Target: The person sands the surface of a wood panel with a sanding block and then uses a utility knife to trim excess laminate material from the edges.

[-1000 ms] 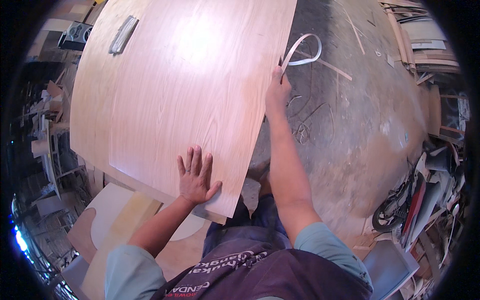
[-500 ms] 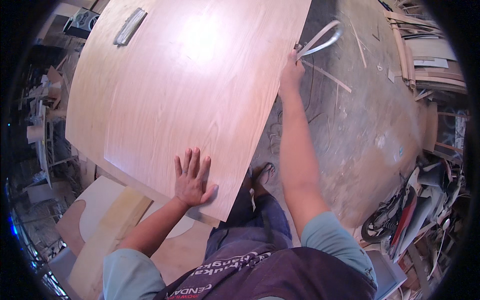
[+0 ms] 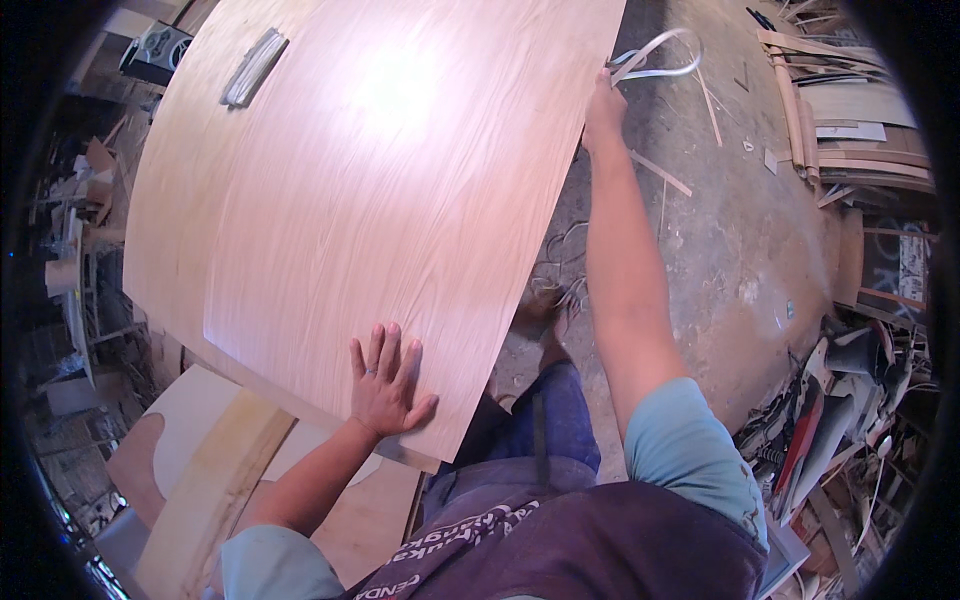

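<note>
A large sheet of light wood veneer (image 3: 370,190) lies flat on a work surface and fills the upper left of the view. My left hand (image 3: 385,385) rests flat on its near corner, fingers spread. My right hand (image 3: 603,105) reaches far along the sheet's right edge and grips a thin pale strip (image 3: 655,55) that curls away from that edge. A grey metal bar-shaped tool (image 3: 253,67) lies on the far part of the sheet.
Below the sheet's near edge lie curved pale board pieces (image 3: 215,450). The concrete floor (image 3: 740,230) to the right holds thin wood offcuts (image 3: 660,172). Stacked boards (image 3: 850,130) and scrap (image 3: 830,410) line the right side. A cluttered bench area (image 3: 90,200) runs along the left.
My right hand has slid farther away along the sheet's right edge, pulling the curling strip with it. My left hand has stayed flat on the near corner.
</note>
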Motion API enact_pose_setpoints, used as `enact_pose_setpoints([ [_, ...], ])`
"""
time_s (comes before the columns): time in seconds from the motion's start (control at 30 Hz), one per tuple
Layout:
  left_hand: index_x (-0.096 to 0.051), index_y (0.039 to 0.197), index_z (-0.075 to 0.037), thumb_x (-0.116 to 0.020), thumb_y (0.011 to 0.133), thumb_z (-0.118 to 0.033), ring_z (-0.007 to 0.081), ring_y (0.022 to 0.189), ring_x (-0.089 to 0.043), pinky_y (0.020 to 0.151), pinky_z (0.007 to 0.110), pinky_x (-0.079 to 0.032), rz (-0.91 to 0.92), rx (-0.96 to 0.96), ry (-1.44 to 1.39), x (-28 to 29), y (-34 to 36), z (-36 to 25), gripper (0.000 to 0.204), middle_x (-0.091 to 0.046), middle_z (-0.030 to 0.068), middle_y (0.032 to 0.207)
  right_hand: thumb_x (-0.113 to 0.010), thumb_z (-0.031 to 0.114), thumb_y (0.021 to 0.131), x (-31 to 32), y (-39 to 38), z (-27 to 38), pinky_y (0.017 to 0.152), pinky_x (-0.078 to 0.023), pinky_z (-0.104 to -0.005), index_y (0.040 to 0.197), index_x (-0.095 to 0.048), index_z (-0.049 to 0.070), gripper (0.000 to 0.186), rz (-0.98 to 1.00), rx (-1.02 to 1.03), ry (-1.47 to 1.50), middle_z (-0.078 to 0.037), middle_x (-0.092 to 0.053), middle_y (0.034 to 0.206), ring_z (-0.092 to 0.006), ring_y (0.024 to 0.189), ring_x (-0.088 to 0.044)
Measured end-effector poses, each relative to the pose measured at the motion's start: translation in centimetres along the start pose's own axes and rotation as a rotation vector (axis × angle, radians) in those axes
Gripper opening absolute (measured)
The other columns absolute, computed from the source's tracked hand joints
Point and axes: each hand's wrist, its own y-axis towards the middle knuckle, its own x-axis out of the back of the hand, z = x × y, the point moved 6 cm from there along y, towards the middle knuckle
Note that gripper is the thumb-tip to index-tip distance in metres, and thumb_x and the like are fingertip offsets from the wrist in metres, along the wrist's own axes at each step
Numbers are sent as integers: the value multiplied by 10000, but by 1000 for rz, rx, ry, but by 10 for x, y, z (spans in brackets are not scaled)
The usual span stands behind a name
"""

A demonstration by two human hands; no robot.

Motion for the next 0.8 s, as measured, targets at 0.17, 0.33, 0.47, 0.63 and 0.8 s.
enact_pose_setpoints([
  [0.17,-426,1615,-104,-662,892,-577,426,1606,-210,1257,678,11,-62,49,-69,17,25,-4,895,-274,256,1706,-507,404,1102,2,-1,-1,966,-506,-472,1311,-655,-99,565,-28,21,-172,-267,-722,1229,-377,1142,-683],
  [0.33,-432,1611,-98,-700,933,-441,379,1558,-350,1239,705,-112,-243,210,-239,46,211,-34,806,-341,228,1682,-503,393,1106,4,-9,8,990,-500,-468,1305,-676,-61,525,-77,84,-125,-282,-726,1203,-424,1163,-683],
  [0.47,-370,1639,-90,-604,997,-539,424,1584,-264,1227,718,-139,-270,309,-150,53,373,-25,818,-275,233,1713,-492,386,1112,-7,-27,25,996,-498,-465,1311,-673,-52,515,-37,52,-133,-290,-719,1222,-434,1193,-673],
  [0.63,-307,1667,-90,-579,1002,-563,428,1616,-165,1238,705,-110,-262,423,62,43,419,-45,861,-204,245,1737,-487,402,1119,1,-23,19,966,-501,-449,1350,-641,-47,528,5,-45,-137,-272,-726,1198,-393,1141,-691],
  [0.8,-277,1678,-90,-588,980,-588,438,1623,-128,1236,708,-104,-221,402,57,41,422,-50,912,-183,257,1740,-472,436,1132,-2,3,16,954,-503,-420,1340,-641,-43,549,-22,34,21,-218,-742,1143,-291,1066,-694],
])
